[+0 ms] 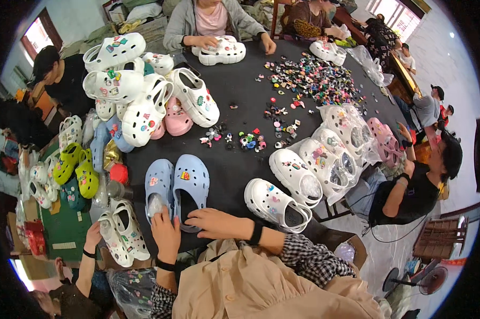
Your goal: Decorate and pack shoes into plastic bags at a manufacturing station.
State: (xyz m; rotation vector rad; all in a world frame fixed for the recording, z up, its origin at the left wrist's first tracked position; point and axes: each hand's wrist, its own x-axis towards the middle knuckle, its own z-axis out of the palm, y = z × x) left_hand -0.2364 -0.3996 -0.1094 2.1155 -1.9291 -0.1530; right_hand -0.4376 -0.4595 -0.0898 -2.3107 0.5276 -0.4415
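Note:
Two light blue clogs stand side by side on the black table in front of me, toes pointing away. The left clog has a pale charm on top and crumpled clear plastic in its foot opening. My left hand reaches to its heel, fingers closed at the plastic; the fingertips are partly hidden. On the right clog sits a red and yellow charm, and its foot opening shows dark. Over its heel lies my right hand, fingers stretched and slightly apart, touching the rim.
White clogs with charms stand at right, some in plastic. More white clogs are piled at left above pink ones. Loose charms cover the far right. Opposite, a person handles a white clog. Another person's hand touches white clogs at lower left.

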